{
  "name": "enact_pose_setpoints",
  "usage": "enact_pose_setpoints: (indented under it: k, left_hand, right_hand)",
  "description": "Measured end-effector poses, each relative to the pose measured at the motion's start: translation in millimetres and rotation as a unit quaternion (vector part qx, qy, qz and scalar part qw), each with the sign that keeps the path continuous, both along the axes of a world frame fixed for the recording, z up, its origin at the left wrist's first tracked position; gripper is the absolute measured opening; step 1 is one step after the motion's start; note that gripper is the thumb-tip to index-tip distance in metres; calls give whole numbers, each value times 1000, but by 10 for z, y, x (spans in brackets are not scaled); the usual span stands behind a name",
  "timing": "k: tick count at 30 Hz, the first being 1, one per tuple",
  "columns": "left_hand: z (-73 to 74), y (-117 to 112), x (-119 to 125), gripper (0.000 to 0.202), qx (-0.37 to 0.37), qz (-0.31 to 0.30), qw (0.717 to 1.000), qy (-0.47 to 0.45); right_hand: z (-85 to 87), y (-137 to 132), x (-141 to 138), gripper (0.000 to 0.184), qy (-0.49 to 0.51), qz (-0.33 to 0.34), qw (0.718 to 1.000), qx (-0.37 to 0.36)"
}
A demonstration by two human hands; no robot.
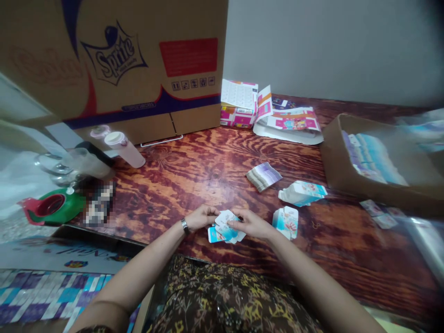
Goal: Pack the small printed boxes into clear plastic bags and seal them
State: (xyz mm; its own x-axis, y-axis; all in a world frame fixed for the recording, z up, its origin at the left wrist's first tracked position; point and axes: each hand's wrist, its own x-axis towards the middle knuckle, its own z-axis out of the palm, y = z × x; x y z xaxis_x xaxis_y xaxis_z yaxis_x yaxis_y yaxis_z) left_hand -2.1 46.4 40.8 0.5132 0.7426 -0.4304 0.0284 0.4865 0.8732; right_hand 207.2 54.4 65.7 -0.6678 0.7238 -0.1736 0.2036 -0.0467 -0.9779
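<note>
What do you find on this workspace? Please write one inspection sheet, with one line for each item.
Surface: wooden table, dark red-brown grain.
Job's things: printed carton held between both hands; loose cartons nearby; more in cardboard tray.
Clutter: pink-capped bottle, printed sheets.
Hands: left hand, wearing a watch, and right hand both on the carton.
Cables: nothing seen.
Surroundings: large Sprite cardboard box, grey wall.

This looks like a small packing workshop: a wooden table (194,162) carries printed paper cartons (225,226), flat printed sheets (293,121) and a brown tray (333,157) of stacked cartons (373,157), with a large cardboard box (114,60) at its back.
</note>
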Motion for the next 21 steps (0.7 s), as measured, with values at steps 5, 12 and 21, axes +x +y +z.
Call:
enact_pose_setpoints:
  k: [5, 12, 21]
  left_hand:
    - [-23, 23, 30, 30, -17, -7, 1000, -8]
    - [-15, 39, -38, 39, -26, 51, 998, -13]
    - [19, -114, -172, 44, 22, 159, 987, 19]
  right_hand:
    - [-50, -46, -30, 20, 14, 12, 999, -39]
    - [-233, -153, -56, 35, 91, -131, 970, -182]
    - [-148, -140, -91, 36, 198, -313, 908, -194]
